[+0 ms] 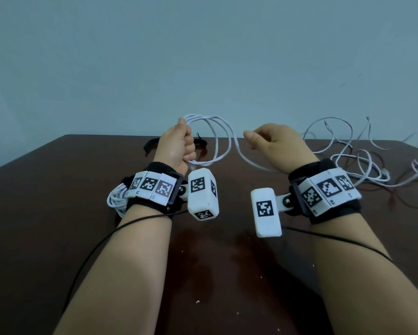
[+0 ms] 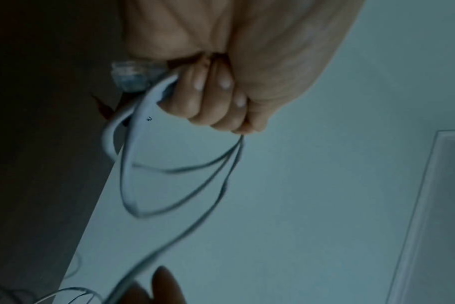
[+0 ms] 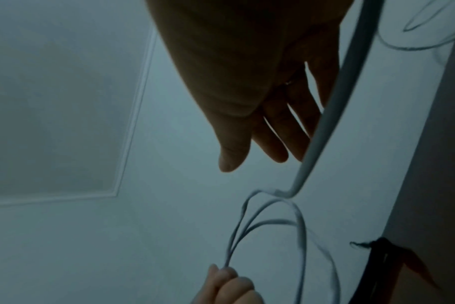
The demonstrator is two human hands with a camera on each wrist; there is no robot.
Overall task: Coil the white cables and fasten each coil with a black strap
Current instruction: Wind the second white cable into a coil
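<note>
Head view: the left hand (image 1: 179, 143) is gripping a few loops of white cable (image 1: 217, 139) in a closed fist above the brown table (image 1: 58, 213) — fingers curled fully round the strands, a clear plug (image 2: 131, 77) poking out beside them. The right hand (image 1: 273, 141) is hovering near the loops, fingers straight and spread, holding nothing; the cable is trailing under its wrist toward a loose tangle of cables (image 1: 362, 155) at right. A black strap (image 1: 152, 143) is lying behind the left hand — a finished coil (image 1: 117, 200) is resting beside that wrist.
</note>
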